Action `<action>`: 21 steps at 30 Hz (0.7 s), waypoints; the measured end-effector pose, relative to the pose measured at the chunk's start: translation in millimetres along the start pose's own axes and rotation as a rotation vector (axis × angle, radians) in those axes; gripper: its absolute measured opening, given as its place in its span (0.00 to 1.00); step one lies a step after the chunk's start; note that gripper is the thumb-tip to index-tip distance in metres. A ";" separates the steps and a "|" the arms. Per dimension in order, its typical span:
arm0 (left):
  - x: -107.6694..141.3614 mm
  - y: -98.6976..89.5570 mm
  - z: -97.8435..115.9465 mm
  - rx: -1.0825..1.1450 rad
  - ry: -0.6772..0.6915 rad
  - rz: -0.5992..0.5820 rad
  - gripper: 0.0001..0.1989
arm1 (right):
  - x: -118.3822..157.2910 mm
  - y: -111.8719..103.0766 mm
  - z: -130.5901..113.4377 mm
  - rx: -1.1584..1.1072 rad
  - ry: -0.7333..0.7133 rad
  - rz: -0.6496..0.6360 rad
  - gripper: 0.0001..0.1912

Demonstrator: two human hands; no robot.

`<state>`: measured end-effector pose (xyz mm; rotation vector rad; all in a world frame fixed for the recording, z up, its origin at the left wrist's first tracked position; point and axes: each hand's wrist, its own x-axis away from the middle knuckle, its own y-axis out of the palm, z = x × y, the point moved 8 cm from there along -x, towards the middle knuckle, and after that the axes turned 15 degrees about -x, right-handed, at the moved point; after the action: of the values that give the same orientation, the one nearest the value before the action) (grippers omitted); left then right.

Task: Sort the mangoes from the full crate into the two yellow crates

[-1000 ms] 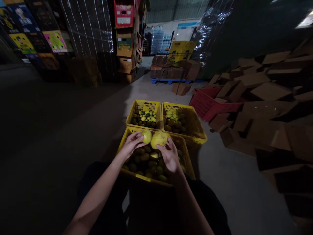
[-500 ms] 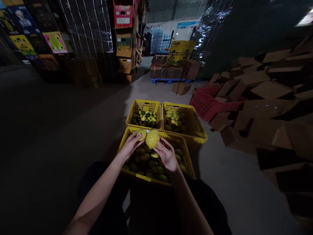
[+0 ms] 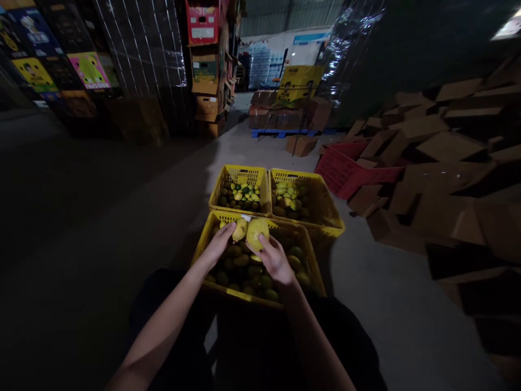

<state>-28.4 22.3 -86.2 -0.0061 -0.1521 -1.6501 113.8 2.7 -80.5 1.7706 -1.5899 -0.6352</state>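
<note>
My left hand (image 3: 220, 244) is closed on a small yellow lemon (image 3: 240, 230), its fingers along the fruit's left side. Beside it, my right hand (image 3: 275, 258) grips a bigger yellow lemon (image 3: 258, 233), thumb across its front. Both fruits are held side by side above the near yellow crate (image 3: 310, 255), which holds many green and yellow lemons (image 3: 241, 260) in shadow. Beyond it stand a far left yellow crate (image 3: 213, 193) of small green and yellow fruit and a far right yellow crate (image 3: 330, 209) with larger pale fruit at its left end.
A red crate (image 3: 340, 174) lies tilted at the right, against a heap of flattened cardboard boxes (image 3: 443, 184). Farther back, boxes sit on a blue pallet (image 3: 280, 133). A tall stack of cartons (image 3: 207, 76) rises behind, left of centre. Grey floor surrounds the crates.
Both lemons have shifted slightly right and down, and the small one has turned. My right thumb has come round to the front of the bigger lemon.
</note>
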 end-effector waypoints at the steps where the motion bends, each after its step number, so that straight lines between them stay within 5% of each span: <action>1: -0.7 -0.2 -0.7 0.012 -0.008 -0.003 0.21 | -0.4 -1.3 0.2 -0.002 0.010 0.009 0.15; 11: 8.3 -0.8 19.0 -0.038 0.008 0.016 0.19 | -0.8 -7.6 -5.3 0.000 -0.022 0.067 0.16; 18: 3.0 -4.6 -2.5 0.022 -0.106 0.028 0.23 | -3.5 -8.9 3.6 -0.080 0.104 0.050 0.14; 21: 4.8 2.5 -4.2 0.004 -0.137 -0.056 0.23 | -4.0 -7.0 6.9 -0.057 0.157 0.013 0.14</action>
<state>-26.0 16.9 -89.7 -0.1133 -0.2615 -1.7052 112.8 5.8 -90.6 1.7232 -1.4620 -0.5163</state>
